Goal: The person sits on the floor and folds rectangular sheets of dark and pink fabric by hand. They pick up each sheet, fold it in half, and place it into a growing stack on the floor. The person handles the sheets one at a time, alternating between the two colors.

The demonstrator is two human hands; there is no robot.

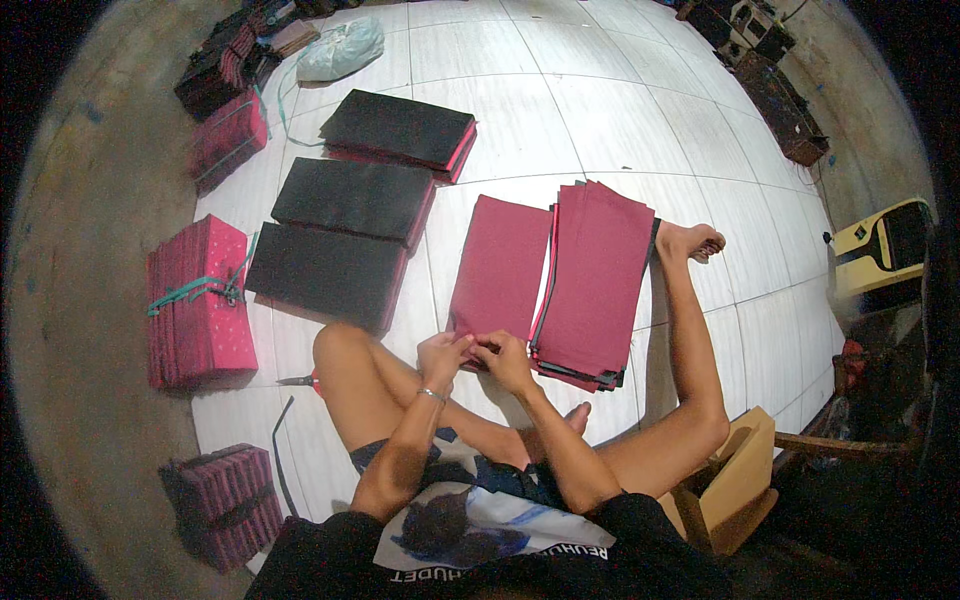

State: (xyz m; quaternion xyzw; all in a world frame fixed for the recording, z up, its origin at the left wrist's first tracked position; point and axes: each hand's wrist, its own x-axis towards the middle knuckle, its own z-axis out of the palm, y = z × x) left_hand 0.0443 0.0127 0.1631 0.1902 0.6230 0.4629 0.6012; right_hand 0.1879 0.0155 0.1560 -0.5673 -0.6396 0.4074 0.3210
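A flat maroon fabric piece (pixel 501 259) lies on the tiled floor in front of me. My left hand (pixel 442 357) pinches its near edge between thumb and fingers. Close beside it, my right hand (pixel 507 360) meets the left at the same edge, its fingertips bent around the fabric. What lies between the fingertips is too small to make out. To the right of this piece, almost touching it, stands a loose stack of maroon and black fabric pieces (pixel 600 277) with uneven edges.
Black-topped stacks (pixel 330 270) stand to the left. Pink bundles tied with green strap (pixel 202 300) line the wall. Near my knee lies a pointed tool with a red handle (pixel 298 381). A cardboard box (pixel 739 480) is at my right hip, and a yellow-and-black object (pixel 881 244) stands far right.
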